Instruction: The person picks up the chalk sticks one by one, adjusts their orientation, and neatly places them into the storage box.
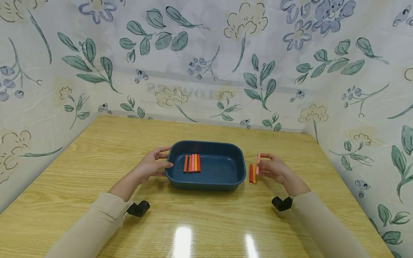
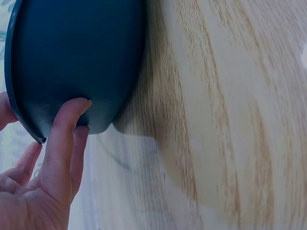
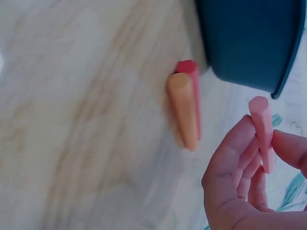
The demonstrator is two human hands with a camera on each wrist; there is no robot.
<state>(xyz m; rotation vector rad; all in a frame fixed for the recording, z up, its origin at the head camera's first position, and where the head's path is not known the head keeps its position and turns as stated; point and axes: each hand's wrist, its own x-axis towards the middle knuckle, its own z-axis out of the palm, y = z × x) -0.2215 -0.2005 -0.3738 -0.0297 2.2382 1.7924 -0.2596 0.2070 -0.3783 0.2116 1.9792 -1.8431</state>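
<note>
A dark blue rectangular tub (image 1: 206,186) stands mid-table. My left hand (image 1: 151,165) grips its left end, the thumb over the rim and the fingers against the outer wall, as the left wrist view (image 2: 53,167) also shows. Just off the tub's right end, my right hand (image 1: 274,170) pinches a pink crayon (image 3: 261,127) between thumb and fingers, above the table. Below it, a red crayon (image 1: 251,173) and an orange crayon (image 1: 254,175) lie side by side. Inside the tub, several red, pink and orange crayons (image 1: 193,163) form a row toward the left.
The wood-grain table (image 1: 129,134) runs back to a floral-patterned cloth (image 1: 206,89) that rises behind and at both sides. Black wrist mounts (image 1: 138,208) stick out beneath both sleeves. Bright reflections shine on the table's front part.
</note>
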